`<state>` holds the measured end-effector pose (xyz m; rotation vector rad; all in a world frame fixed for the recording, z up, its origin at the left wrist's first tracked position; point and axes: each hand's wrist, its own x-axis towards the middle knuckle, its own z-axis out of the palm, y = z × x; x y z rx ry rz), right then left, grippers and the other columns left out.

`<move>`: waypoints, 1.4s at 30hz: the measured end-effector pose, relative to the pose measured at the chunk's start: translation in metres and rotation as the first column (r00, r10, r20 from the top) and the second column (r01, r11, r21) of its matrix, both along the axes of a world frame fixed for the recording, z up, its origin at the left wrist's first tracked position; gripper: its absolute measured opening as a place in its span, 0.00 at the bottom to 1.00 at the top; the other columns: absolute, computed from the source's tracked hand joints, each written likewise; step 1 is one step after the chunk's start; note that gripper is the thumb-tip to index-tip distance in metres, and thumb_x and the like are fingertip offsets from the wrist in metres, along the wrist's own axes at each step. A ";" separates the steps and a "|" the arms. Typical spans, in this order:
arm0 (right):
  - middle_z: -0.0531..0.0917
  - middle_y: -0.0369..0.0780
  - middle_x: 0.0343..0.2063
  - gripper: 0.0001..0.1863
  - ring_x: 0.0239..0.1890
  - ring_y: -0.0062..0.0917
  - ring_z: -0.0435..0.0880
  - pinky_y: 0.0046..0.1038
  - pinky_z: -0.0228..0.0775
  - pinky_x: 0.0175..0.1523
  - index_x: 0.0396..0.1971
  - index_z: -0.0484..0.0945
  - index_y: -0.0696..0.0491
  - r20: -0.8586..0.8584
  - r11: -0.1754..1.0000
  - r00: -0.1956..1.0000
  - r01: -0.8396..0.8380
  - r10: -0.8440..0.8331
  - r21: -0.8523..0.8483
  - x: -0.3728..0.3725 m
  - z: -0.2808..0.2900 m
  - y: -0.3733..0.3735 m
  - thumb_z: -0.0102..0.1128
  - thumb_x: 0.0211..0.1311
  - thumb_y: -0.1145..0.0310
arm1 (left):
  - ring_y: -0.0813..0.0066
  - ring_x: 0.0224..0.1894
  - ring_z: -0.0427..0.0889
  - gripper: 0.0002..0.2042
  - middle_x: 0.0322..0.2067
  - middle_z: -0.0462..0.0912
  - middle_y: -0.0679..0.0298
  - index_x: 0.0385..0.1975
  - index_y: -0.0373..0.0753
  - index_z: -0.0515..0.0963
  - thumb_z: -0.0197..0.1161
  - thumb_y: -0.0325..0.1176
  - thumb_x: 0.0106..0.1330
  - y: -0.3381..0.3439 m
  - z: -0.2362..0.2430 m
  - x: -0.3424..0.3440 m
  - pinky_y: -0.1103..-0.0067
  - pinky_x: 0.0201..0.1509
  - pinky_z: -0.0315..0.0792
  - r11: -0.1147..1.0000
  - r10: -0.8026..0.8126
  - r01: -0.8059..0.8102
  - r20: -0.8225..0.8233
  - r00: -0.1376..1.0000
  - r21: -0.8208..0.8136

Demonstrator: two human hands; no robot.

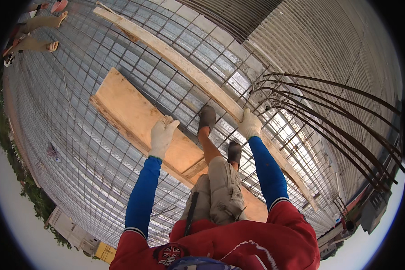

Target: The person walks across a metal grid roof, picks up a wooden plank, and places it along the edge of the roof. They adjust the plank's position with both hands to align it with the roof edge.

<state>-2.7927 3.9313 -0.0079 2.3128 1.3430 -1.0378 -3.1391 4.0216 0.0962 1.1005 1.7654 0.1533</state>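
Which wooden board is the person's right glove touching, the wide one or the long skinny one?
The long narrow plank: the right hand rests on it. The wide plywood board lies under the left hand instead.

- Bright, even daylight from above; no single hard shadow is cast by the person's limbs.
- Glare: the shiny sheeting under the grey steel rebar grid [99,148] reflects the sky as pale patches, strongest near the bent rusty bars [328,117].
- The pale wooden plank [135,112] and both white knitted gloves, left hand [162,135] and right hand [249,123], are well lit and sharp.
- Fisheye distortion: straight bars bow strongly toward the rim; a black vignette rings the picture.
- The overexposed white margin at the lower edges is possibly sky or ground.
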 end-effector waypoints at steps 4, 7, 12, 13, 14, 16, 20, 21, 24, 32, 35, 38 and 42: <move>0.90 0.53 0.43 0.23 0.50 0.51 0.91 0.50 0.83 0.54 0.53 0.75 0.57 -0.019 0.996 1.000 -0.019 0.017 -0.090 -0.002 0.026 -0.004 0.71 0.64 0.62 | 0.55 0.59 0.84 0.35 0.58 0.85 0.52 0.63 0.33 0.79 0.79 0.49 0.61 0.035 0.001 0.045 0.64 0.67 0.75 0.880 -0.450 0.465 -0.139 0.882 0.102; 0.90 0.53 0.43 0.27 0.50 0.52 0.90 0.49 0.84 0.54 0.53 0.74 0.57 -0.030 0.992 0.999 -0.039 0.036 -0.121 -0.005 0.072 -0.025 0.74 0.65 0.55 | 0.54 0.70 0.73 0.46 0.67 0.76 0.52 0.71 0.37 0.73 0.83 0.51 0.54 0.064 0.050 0.050 0.59 0.75 0.66 0.615 -0.629 0.760 -0.450 0.634 0.212; 0.90 0.52 0.45 0.27 0.51 0.49 0.90 0.47 0.84 0.55 0.54 0.75 0.57 -0.043 0.984 0.997 -0.064 0.058 -0.163 -0.016 0.191 -0.041 0.76 0.63 0.58 | 0.52 0.72 0.68 0.45 0.65 0.73 0.52 0.75 0.43 0.69 0.80 0.50 0.56 0.126 0.148 0.049 0.55 0.74 0.63 -0.046 -0.586 0.990 -0.806 0.084 0.137; 0.90 0.51 0.46 0.26 0.53 0.48 0.90 0.47 0.84 0.56 0.55 0.75 0.56 -0.040 0.981 0.996 -0.081 0.075 -0.178 -0.019 0.214 -0.042 0.76 0.63 0.61 | 0.53 0.69 0.71 0.41 0.62 0.76 0.53 0.74 0.42 0.70 0.77 0.47 0.60 0.133 0.164 0.052 0.55 0.72 0.65 -0.078 -0.596 0.997 -0.803 -0.026 0.026; 0.90 0.51 0.46 0.26 0.53 0.47 0.90 0.47 0.84 0.56 0.55 0.76 0.56 -0.063 0.979 0.994 -0.096 0.086 -0.182 -0.020 0.234 -0.045 0.76 0.62 0.61 | 0.54 0.67 0.73 0.36 0.59 0.78 0.54 0.73 0.42 0.71 0.74 0.44 0.64 0.138 0.176 0.055 0.55 0.69 0.67 -0.110 -0.603 0.990 -0.786 -0.135 -0.085; 0.90 0.51 0.46 0.27 0.53 0.45 0.90 0.46 0.84 0.57 0.56 0.76 0.56 -0.071 0.978 0.997 -0.034 0.020 -0.205 -0.019 0.272 -0.081 0.76 0.62 0.62 | 0.59 0.53 0.86 0.23 0.45 0.86 0.60 0.68 0.41 0.73 0.62 0.34 0.73 0.144 0.217 0.073 0.59 0.54 0.76 -0.311 -0.644 0.938 -0.693 -0.325 -0.151; 0.90 0.50 0.43 0.23 0.50 0.47 0.90 0.47 0.83 0.54 0.52 0.77 0.56 -0.136 0.997 0.989 0.043 -0.051 -0.065 -0.028 0.319 -0.113 0.73 0.61 0.64 | 0.58 0.40 0.91 0.14 0.37 0.90 0.60 0.49 0.40 0.82 0.70 0.35 0.65 0.129 0.276 0.059 0.64 0.44 0.81 -0.277 -0.842 0.957 -0.457 -0.286 -0.089; 0.90 0.50 0.41 0.18 0.50 0.48 0.90 0.48 0.82 0.54 0.49 0.78 0.55 -0.129 1.000 0.991 0.019 -0.016 0.025 -0.026 0.325 -0.126 0.71 0.61 0.67 | 0.59 0.41 0.92 0.10 0.33 0.91 0.60 0.44 0.41 0.85 0.68 0.35 0.66 0.116 0.295 0.058 0.64 0.49 0.80 -0.222 -0.875 0.974 -0.431 -0.222 -0.050; 0.89 0.47 0.42 0.18 0.53 0.47 0.88 0.48 0.81 0.58 0.48 0.78 0.54 -0.137 0.996 0.987 0.087 -0.086 0.000 -0.026 0.345 -0.145 0.71 0.59 0.71 | 0.59 0.51 0.87 0.18 0.41 0.89 0.61 0.45 0.44 0.84 0.78 0.44 0.59 0.084 0.307 0.031 0.64 0.57 0.77 -0.347 -0.813 0.937 -0.486 -0.321 -0.039; 0.81 0.52 0.64 0.48 0.67 0.48 0.81 0.40 0.75 0.71 0.69 0.74 0.54 -0.041 0.572 0.659 0.681 -0.751 0.456 -0.064 0.384 -0.259 0.84 0.46 0.54 | 0.57 0.53 0.84 0.25 0.43 0.86 0.60 0.46 0.43 0.81 0.84 0.47 0.53 0.055 0.349 0.019 0.64 0.61 0.73 -0.427 -0.761 0.883 -0.450 -0.467 -0.194; 0.81 0.48 0.64 0.50 0.65 0.46 0.82 0.42 0.76 0.71 0.71 0.73 0.54 -0.241 -0.311 -0.222 0.840 -0.945 0.445 -0.066 0.337 -0.326 0.84 0.50 0.49 | 0.57 0.51 0.84 0.25 0.41 0.86 0.60 0.45 0.43 0.80 0.83 0.46 0.53 0.054 0.364 0.015 0.63 0.59 0.72 -0.451 -0.764 0.886 -0.464 -0.448 -0.113; 0.85 0.44 0.59 0.43 0.61 0.42 0.85 0.49 0.80 0.67 0.67 0.75 0.54 -0.549 -0.830 -0.692 0.557 -0.469 0.007 -0.053 0.311 -0.345 0.81 0.57 0.47 | 0.57 0.49 0.84 0.24 0.40 0.85 0.61 0.44 0.43 0.79 0.82 0.46 0.54 0.047 0.377 0.013 0.63 0.57 0.72 -0.445 -0.770 0.889 -0.463 -0.440 -0.106; 0.87 0.43 0.55 0.29 0.56 0.37 0.89 0.55 0.81 0.65 0.61 0.78 0.54 -0.752 -0.828 -0.637 0.505 -0.169 -0.242 -0.040 0.285 -0.352 0.71 0.70 0.51 | 0.57 0.49 0.84 0.22 0.40 0.85 0.61 0.42 0.44 0.78 0.81 0.46 0.56 0.043 0.360 -0.004 0.63 0.54 0.72 -0.453 -0.744 0.873 -0.463 -0.482 -0.182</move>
